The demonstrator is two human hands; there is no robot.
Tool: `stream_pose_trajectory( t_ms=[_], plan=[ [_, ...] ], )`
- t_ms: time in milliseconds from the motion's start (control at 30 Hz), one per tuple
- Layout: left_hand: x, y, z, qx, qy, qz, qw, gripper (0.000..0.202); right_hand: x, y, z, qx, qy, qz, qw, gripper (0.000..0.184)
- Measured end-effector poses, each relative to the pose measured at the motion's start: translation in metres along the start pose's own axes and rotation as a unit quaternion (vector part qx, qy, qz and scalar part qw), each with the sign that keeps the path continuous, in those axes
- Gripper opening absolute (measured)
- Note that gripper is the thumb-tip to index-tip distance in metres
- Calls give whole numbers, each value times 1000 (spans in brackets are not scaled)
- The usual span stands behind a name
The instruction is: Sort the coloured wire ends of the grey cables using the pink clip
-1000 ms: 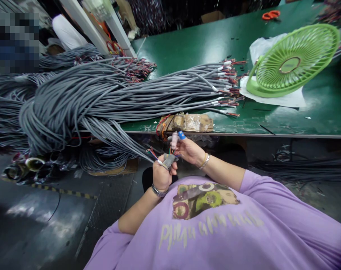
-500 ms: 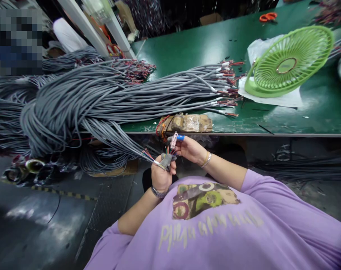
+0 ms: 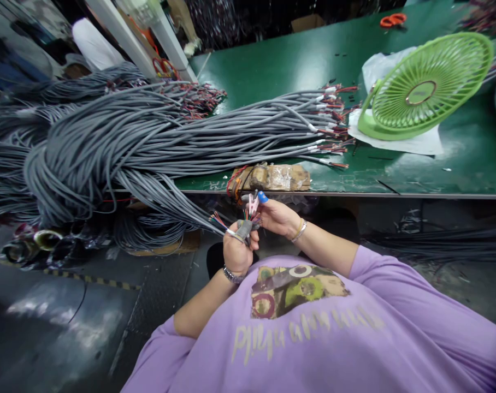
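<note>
My left hand [image 3: 237, 252] is closed around grey cables [image 3: 186, 210] near their ends, its thumb covered by a grey wrap [image 3: 243, 229]. Thin coloured wires [image 3: 218, 219] fan out beside the thumb, and more wires [image 3: 248, 214] stick up past it. Close by on the right, my right hand [image 3: 281, 218] pinches a small pinkish-white piece [image 3: 253, 204] with dark marks, right at those wires. Blue tape [image 3: 263, 197] covers one of its fingertips. Whether the piece touches the wires is too small to tell.
A thick bundle of grey cables [image 3: 215, 136] with stripped red ends lies across the green table [image 3: 264, 71]. A taped wooden block [image 3: 287, 178] sits at the front edge. At right stands a green fan [image 3: 432, 90]; orange-handled scissors [image 3: 393, 21] lie behind it.
My left hand has moved slightly right and up, closer to the right hand. The pinkish piece has tilted and sits slightly lower, against the wires. The view has shifted slightly.
</note>
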State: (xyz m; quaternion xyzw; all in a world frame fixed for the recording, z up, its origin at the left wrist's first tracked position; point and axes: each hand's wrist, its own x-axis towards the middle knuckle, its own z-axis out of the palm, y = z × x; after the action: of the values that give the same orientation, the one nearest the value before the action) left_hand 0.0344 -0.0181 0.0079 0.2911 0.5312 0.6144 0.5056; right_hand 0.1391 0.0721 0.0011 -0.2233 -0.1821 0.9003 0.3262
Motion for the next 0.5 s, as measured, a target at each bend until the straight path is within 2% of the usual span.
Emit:
stream_pose_trajectory(
  t_ms=[267,500],
  plan=[
    [-4,0,0,11,-10,-18,1000,30,2,2,6,25,15,-26,999,30],
    [-6,2,0,19,-15,-21,999,32,0,3,8,27,38,-21,999,28]
  ],
)
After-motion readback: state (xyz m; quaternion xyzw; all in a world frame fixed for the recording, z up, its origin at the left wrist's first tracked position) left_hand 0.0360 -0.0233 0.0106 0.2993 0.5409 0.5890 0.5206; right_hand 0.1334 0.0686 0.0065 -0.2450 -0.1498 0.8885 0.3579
